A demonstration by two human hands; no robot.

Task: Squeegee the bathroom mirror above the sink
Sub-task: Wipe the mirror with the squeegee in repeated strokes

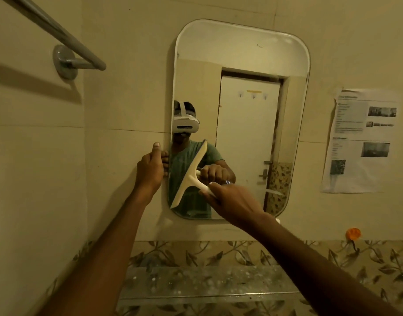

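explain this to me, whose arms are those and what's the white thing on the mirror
There is no machine here: one camera sits on a person's head, so the two arms are theirs. The mirror reflects them wearing that headset. The left hand grips the mirror's left edge. The right hand holds a white squeegee by its handle, blade tilted against the lower left glass. Below runs a speckled shelf; a printed paper hangs at right.

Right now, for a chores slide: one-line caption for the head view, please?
The right hand holds a white squeegee against the mirror while the left hand grips its edge.
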